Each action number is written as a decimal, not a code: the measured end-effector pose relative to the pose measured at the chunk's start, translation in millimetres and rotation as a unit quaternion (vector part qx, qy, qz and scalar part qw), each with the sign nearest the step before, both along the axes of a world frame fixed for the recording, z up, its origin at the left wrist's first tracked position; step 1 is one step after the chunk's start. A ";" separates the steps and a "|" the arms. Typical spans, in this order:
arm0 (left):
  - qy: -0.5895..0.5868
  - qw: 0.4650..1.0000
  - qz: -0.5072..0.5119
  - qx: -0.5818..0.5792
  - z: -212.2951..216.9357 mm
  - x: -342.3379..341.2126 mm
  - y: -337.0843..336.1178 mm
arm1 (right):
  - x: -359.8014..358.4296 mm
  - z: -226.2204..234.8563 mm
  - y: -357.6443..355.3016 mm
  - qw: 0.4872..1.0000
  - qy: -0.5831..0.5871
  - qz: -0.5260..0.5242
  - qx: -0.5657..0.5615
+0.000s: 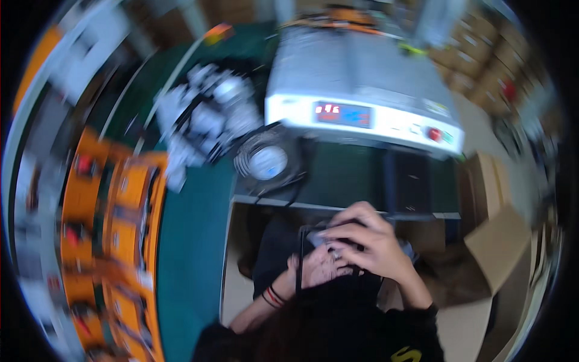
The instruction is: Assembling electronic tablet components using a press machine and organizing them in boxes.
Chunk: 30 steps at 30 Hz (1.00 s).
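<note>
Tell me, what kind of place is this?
Probably a factory or packing workshop. A grey machine with a red number display sits over a dark conveyor belt, orange bins line the left side, and an open cardboard box stands by the person's hands.

There are two hands: one left hand (316,265) and one right hand (368,241). At 12 o'clock sits one grey machine (362,84) with one red button (434,134). One small round fan (268,161) stands below it. At 3 o'clock is one open cardboard box (491,235).
</note>
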State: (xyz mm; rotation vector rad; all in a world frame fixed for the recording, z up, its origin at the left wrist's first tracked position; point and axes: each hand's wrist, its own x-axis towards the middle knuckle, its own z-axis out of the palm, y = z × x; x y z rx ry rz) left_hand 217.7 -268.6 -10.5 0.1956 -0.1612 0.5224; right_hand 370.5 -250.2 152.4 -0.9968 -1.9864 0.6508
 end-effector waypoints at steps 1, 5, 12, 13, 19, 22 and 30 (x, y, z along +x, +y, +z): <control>0.019 0.999 0.031 -0.025 14.8 -11.5 5.5 | -0.8 0.9 -2.2 0.998 0.005 -0.001 -0.069; 0.020 0.978 0.207 0.016 51.1 -35.2 27.1 | -20.5 -13.4 -14.8 0.980 -0.035 0.052 -0.186; 0.110 0.927 0.358 0.010 48.4 -58.7 11.5 | -59.1 -64.9 -23.8 0.980 -0.007 0.129 -0.152; 0.110 0.922 0.370 0.006 48.2 -61.2 9.9 | -62.7 -60.2 -22.4 0.978 -0.025 0.156 -0.137; 0.061 0.928 0.366 -0.040 36.5 -73.9 15.7 | -68.5 -59.9 -21.6 0.982 -0.053 0.157 -0.087; 0.080 0.932 0.352 -0.034 42.0 -85.3 12.8 | -63.0 -57.6 -22.3 0.985 -0.045 0.150 -0.069; 0.730 0.211 0.641 0.110 55.3 -186.2 -65.7 | -26.6 -56.8 -10.9 0.983 0.032 0.147 -0.106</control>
